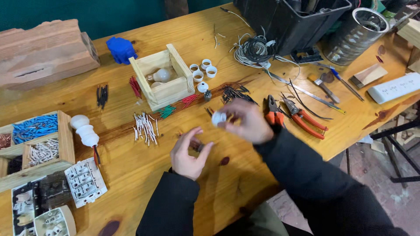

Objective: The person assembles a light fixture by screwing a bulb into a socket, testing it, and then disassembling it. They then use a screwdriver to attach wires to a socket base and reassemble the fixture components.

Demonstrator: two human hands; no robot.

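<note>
My right hand point(246, 121) is raised a little above the wooden table point(227, 192) and pinches a small white round part point(218, 118) between its fingertips. My left hand point(189, 154) rests on the table with its fingers curled around a small dark piece point(196, 145); what that piece is, I cannot tell. Both arms wear black sleeves. Just beyond the hands lie a bundle of short white wires point(145, 126), some green wires point(166, 111) and some red wires point(189, 100).
A small wooden box point(168, 92) holds a light bulb point(160, 75), with white rings point(202, 70) beside it. Orange-handled pliers point(297, 116) lie right of my right hand. A white lamp holder point(86, 131), switch plates point(85, 181) and a compartment tray point(64, 140) sit left.
</note>
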